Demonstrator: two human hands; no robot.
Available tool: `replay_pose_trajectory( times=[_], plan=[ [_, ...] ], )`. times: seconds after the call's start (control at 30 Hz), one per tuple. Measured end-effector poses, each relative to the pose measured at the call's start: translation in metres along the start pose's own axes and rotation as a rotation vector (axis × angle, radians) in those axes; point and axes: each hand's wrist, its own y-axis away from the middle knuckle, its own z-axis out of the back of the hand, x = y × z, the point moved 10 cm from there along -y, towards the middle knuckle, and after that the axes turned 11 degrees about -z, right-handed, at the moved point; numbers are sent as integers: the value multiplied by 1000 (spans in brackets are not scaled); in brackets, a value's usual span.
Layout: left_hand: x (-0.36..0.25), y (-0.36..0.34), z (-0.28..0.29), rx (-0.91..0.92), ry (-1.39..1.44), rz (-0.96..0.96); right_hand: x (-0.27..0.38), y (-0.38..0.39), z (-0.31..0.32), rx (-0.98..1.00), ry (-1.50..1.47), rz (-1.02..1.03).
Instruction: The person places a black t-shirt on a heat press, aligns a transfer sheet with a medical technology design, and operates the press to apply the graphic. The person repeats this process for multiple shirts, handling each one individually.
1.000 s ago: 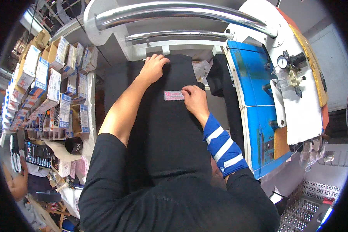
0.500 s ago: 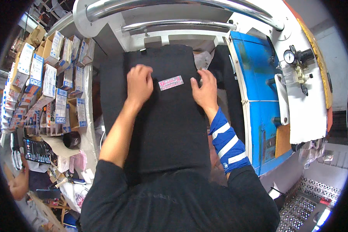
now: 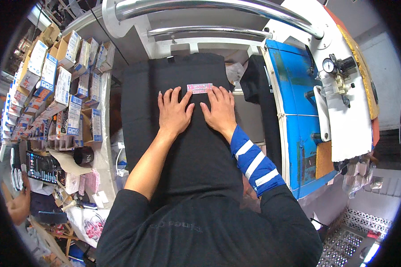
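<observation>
One small rectangular pink-and-white label [image 3: 200, 87], flat on black cloth [image 3: 200, 153].

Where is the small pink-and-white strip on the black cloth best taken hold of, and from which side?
Probably pinch the strip by its short right end, coming from the right: it lies flat, long sides running left to right, and the right hand is at that end.
</observation>
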Motion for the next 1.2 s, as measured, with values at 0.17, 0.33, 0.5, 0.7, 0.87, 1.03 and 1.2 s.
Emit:
replay_pose_trajectory(
  times=[0.17, 0.33, 0.5, 0.7, 0.87, 1.03, 1.2],
  plan=[
    [-1, 3, 0, 13, -20, 37, -7, 6, 6, -27, 80, -51],
    [3, -1, -4, 72, -29, 60, -6, 6, 8, -30, 41, -63],
    [0, 5, -5, 60, -23, 66, -8, 6, 10, -39, 23, -65],
    [34, -25, -5, 11, 128, 203, -8, 6, 9, -50, 13, -65],
    [93, -92, -23, -56, 10, 118, -9, 7, 7, -42, 15, -73],
    [126, -118, -64, 216, 51, 143, -10, 7, 9, -39, 16, -80],
    [71, -92, -4, -90, 5, -4, -10, 8, 8, -38, 9, -80]
  ],
)
